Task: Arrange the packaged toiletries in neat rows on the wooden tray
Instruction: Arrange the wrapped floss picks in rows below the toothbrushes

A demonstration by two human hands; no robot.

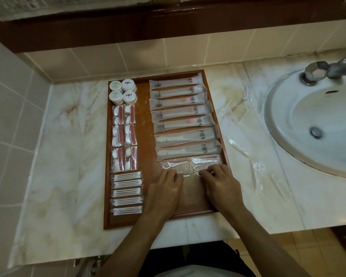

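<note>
A wooden tray [146, 120] lies on the marble counter. Its left column holds round white soap boxes [123, 91], red-and-white vanity packs [124, 136] and cotton-swab packets [126, 193] in rows. Long frosted toothbrush sleeves [181, 114] fill the right column. Below them lie clear floss-pick packets [175, 164], with another [205, 161] beside. My left hand [164, 190] and my right hand [220, 183] rest side by side on the tray, fingertips on a clear floss-pick packet [188, 173] in the row beneath; the fingers hide most of it.
Several loose clear floss-pick packets [237, 107] lie on the counter right of the tray, more of them [260, 174] nearer the front. A white sink [316, 124] with a metal tap [324, 71] sits at far right. A tiled wall borders the left side.
</note>
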